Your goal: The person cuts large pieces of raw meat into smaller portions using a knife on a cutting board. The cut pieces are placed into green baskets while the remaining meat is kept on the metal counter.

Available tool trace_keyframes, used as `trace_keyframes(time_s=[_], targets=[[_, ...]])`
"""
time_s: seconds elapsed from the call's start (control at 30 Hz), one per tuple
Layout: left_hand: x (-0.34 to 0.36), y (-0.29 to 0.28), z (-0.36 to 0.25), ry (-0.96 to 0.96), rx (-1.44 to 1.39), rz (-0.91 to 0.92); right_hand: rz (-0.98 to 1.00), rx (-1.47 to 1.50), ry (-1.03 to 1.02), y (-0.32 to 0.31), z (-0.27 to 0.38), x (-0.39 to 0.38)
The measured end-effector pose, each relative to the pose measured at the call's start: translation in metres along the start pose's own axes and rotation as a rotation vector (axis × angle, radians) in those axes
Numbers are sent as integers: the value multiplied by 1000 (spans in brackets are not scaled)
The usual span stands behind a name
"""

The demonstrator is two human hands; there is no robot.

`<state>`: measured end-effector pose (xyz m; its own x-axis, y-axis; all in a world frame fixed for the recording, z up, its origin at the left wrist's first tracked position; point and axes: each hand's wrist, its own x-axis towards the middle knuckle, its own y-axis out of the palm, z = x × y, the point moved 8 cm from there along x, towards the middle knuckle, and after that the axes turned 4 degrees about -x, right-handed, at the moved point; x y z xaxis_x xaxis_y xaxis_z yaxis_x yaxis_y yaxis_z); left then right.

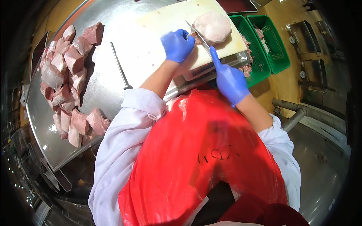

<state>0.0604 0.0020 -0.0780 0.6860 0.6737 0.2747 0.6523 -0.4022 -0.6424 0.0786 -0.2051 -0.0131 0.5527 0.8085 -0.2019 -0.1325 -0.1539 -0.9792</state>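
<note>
In my blue-gloved right hand (230, 81) is a knife (200, 37), index finger stretched along its back and blade pointing away to the upper left. The blade lies against the left side of a large pale piece of meat (213, 27) on the white cutting board (158, 22). My left hand (177, 45), gloved in blue too, is closed at the meat's left edge. Its fingers pinch a small strip of meat (192, 36), partly hidden by the fingers and blade.
Many pink meat chunks (73, 60) are heaped on the steel table (102, 90) at the left. A sharpening steel (120, 66) lies between them and my left arm. Two green crates (269, 56) with meat scraps stand at the right, beyond the board's edge.
</note>
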Motion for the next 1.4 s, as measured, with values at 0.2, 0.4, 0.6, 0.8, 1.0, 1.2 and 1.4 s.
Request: trace_keyframes(time_s=[0.2,0.4,0.6,0.8,1.0,1.2,1.4], targets=[[6,-28,5,8,77,30,123,-14,-28,-9,-24,-74],[8,-29,11,78,72,29,-336,277,-76,-48,0,-27],[11,-27,10,113,2,108,-401,263,143,-30,15,89],[8,-27,16,111,-24,126,-273,156,153,-8,33,68],[10,-26,16,124,-37,127,28,95,209,0,40,6],[14,-25,12,123,-15,176,62,51,167,-1,32,-23],[19,-32,-1,240,-62,44,-256,296,137,-33,13,-47]])
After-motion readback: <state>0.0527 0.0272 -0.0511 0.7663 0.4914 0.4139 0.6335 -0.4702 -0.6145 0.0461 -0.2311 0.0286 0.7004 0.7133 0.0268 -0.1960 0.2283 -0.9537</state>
